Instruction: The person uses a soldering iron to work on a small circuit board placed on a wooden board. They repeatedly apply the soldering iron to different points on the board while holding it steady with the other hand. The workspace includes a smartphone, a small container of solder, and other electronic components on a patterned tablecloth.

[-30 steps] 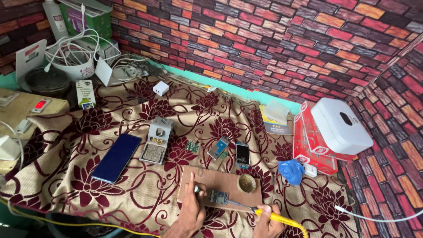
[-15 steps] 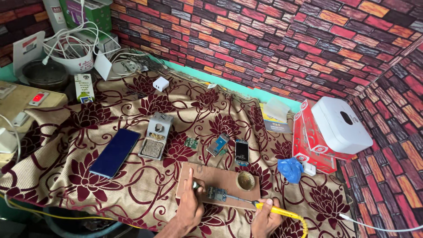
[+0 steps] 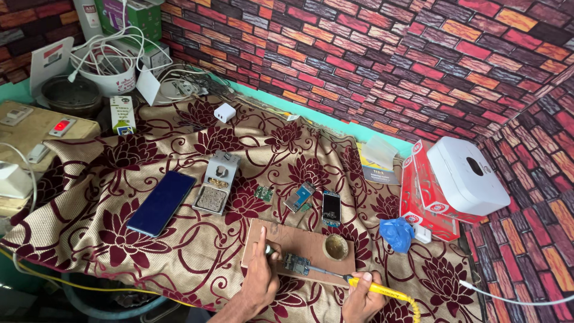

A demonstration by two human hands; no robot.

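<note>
Two hands worked at the near edge of a surface draped in a beige cloth point(image 3: 179, 251) patterned with dark red flowers. The left hand point(image 3: 261, 281) rested on a flat rectangular wooden board point(image 3: 311, 242), its fingers pressed together to pin down one small blue-green circuit board point(image 3: 295, 263). The right hand point(image 3: 362, 299) was closed around the yellow handle of one soldering iron point(image 3: 382, 291), whose thin metal tip reached left to the circuit board's right edge. A yellow cable trailed from the handle toward the near right.

On the right part of the wooden board sat one small round tin point(image 3: 335, 246) with brownish contents. Just beyond the board lay three loose electronic parts in a row: a small green board point(image 3: 263, 193), a blue-and-grey module point(image 3: 300, 197) and a little dark screen unit point(image 3: 330, 207). Farther left lay one dark blue smartphone point(image 3: 161, 202), glossy and flat, and beside it one grey metal stand point(image 3: 217, 183) holding a square pad. One crumpled blue plastic bag point(image 3: 396, 233) lay right of the board, near a red-and-white carton point(image 3: 426, 203) that carried one smooth white rounded device point(image 3: 463, 174). At the far left stood one white bowl point(image 3: 110, 75) full of tangled white cables. A brick-patterned wall point(image 3: 388, 60) enclosed the far and right sides.
</note>
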